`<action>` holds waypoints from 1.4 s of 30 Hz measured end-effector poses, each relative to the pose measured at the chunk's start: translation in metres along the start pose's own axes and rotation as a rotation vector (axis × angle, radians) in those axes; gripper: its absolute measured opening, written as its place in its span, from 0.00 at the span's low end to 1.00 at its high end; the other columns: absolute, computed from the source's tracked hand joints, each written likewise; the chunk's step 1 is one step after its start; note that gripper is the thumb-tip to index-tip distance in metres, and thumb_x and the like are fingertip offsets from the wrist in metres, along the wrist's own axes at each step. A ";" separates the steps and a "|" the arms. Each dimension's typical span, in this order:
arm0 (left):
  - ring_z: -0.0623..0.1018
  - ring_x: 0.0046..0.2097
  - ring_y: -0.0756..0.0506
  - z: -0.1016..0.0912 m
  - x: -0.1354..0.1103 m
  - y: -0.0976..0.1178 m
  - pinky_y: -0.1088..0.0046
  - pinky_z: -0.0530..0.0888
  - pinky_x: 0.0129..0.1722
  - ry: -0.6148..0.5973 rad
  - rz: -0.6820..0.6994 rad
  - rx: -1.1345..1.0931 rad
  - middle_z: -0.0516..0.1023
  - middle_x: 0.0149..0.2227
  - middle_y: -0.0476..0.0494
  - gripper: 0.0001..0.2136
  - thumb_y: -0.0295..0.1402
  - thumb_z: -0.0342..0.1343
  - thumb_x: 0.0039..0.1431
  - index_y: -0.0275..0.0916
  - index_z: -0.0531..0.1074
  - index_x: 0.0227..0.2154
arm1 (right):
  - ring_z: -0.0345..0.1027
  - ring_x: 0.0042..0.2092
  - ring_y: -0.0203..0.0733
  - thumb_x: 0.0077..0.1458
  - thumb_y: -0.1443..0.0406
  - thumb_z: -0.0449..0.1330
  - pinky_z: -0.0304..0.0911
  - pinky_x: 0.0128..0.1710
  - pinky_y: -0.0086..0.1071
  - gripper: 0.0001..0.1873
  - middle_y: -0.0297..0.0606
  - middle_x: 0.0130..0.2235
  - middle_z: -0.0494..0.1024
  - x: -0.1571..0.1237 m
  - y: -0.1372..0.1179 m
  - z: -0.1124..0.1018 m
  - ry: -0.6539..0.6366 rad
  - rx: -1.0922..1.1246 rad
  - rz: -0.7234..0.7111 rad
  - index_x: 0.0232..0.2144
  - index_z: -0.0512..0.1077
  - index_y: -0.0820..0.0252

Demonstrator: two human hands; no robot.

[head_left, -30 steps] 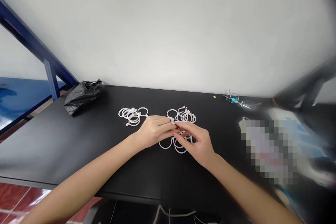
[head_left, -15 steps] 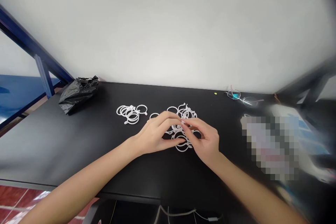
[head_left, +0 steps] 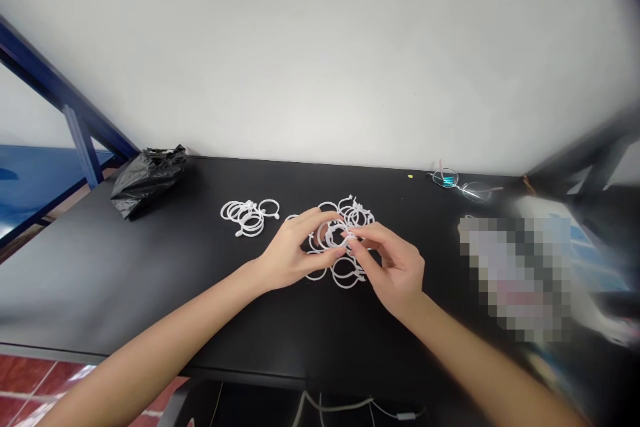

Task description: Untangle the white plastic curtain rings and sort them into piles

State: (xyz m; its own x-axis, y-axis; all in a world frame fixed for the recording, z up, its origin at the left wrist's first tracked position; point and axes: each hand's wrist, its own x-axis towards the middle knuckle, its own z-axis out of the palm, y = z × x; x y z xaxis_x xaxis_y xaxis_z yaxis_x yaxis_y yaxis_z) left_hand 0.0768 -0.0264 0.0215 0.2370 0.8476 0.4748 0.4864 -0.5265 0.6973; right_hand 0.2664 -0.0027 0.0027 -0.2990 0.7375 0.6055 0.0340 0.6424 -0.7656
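Note:
My left hand [head_left: 291, 252] and my right hand [head_left: 394, 265] meet above a pile of white plastic rings [head_left: 350, 220] in the middle of the black table [head_left: 150, 267]. Together they pinch one white ring [head_left: 333, 237], held just above the pile, left fingers on its left side and right fingertips on its right side. A smaller bunch of white rings [head_left: 247, 216] lies apart, to the left of my left hand.
A crumpled black plastic bag [head_left: 146, 175] sits at the table's back left. Eyeglasses [head_left: 457, 185] lie at the back right near the white wall. A blurred-out item [head_left: 515, 273] and other clutter occupy the right side. Blue metal framing [head_left: 75, 127] stands at left.
Both hands have lifted off the pile and drawn together, raising a single ring between them. The view has shifted slightly.

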 end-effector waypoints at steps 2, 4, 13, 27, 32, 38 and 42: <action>0.68 0.29 0.51 0.001 -0.001 0.000 0.73 0.69 0.32 0.042 -0.003 -0.006 0.65 0.27 0.53 0.14 0.35 0.60 0.58 0.38 0.68 0.45 | 0.77 0.38 0.42 0.57 0.73 0.61 0.75 0.34 0.35 0.13 0.38 0.39 0.82 0.001 0.001 0.000 -0.006 -0.007 -0.030 0.43 0.77 0.54; 0.66 0.27 0.52 0.004 -0.004 -0.001 0.75 0.68 0.30 0.054 -0.006 -0.037 0.62 0.25 0.55 0.13 0.34 0.59 0.58 0.38 0.66 0.44 | 0.78 0.38 0.42 0.56 0.74 0.62 0.75 0.36 0.36 0.13 0.38 0.39 0.82 0.001 0.000 0.000 -0.024 0.007 -0.068 0.42 0.77 0.55; 0.67 0.21 0.54 0.014 -0.011 0.000 0.80 0.69 0.25 0.184 0.133 -0.054 0.62 0.19 0.58 0.10 0.39 0.57 0.61 0.38 0.69 0.39 | 0.77 0.32 0.41 0.53 0.77 0.63 0.74 0.31 0.33 0.16 0.36 0.34 0.83 0.002 -0.009 0.009 -0.029 0.072 -0.176 0.40 0.78 0.54; 0.71 0.28 0.52 0.002 -0.003 0.000 0.77 0.71 0.30 0.009 0.094 0.007 0.71 0.27 0.51 0.10 0.38 0.59 0.60 0.37 0.69 0.37 | 0.77 0.32 0.39 0.55 0.75 0.62 0.75 0.32 0.32 0.16 0.35 0.34 0.83 0.002 -0.005 0.006 -0.039 -0.031 -0.149 0.43 0.78 0.53; 0.73 0.36 0.47 -0.038 0.006 -0.013 0.71 0.71 0.35 -0.078 0.065 0.319 0.73 0.32 0.45 0.14 0.43 0.58 0.61 0.37 0.72 0.40 | 0.78 0.37 0.39 0.56 0.75 0.61 0.76 0.36 0.32 0.21 0.37 0.40 0.83 0.003 -0.002 0.006 -0.018 -0.048 -0.043 0.50 0.73 0.53; 0.74 0.45 0.42 -0.093 -0.015 -0.055 0.64 0.71 0.47 -0.040 -0.155 0.600 0.77 0.42 0.41 0.17 0.47 0.54 0.63 0.39 0.71 0.45 | 0.76 0.39 0.38 0.57 0.75 0.60 0.75 0.33 0.30 0.17 0.37 0.41 0.82 0.004 -0.003 0.005 0.004 -0.050 -0.014 0.47 0.75 0.54; 0.74 0.47 0.40 -0.105 -0.029 -0.076 0.64 0.71 0.47 -0.076 -0.240 0.608 0.78 0.44 0.40 0.19 0.50 0.53 0.62 0.39 0.72 0.43 | 0.75 0.37 0.36 0.58 0.75 0.59 0.74 0.33 0.30 0.16 0.37 0.41 0.81 0.004 -0.004 0.005 -0.008 -0.071 -0.021 0.45 0.75 0.55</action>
State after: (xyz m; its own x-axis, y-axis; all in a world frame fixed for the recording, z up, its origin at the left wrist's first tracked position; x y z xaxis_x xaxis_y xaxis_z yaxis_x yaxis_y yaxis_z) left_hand -0.0554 -0.0180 0.0115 0.1108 0.9509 0.2889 0.9162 -0.2104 0.3410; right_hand 0.2605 -0.0037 0.0071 -0.3082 0.7219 0.6196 0.0946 0.6713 -0.7351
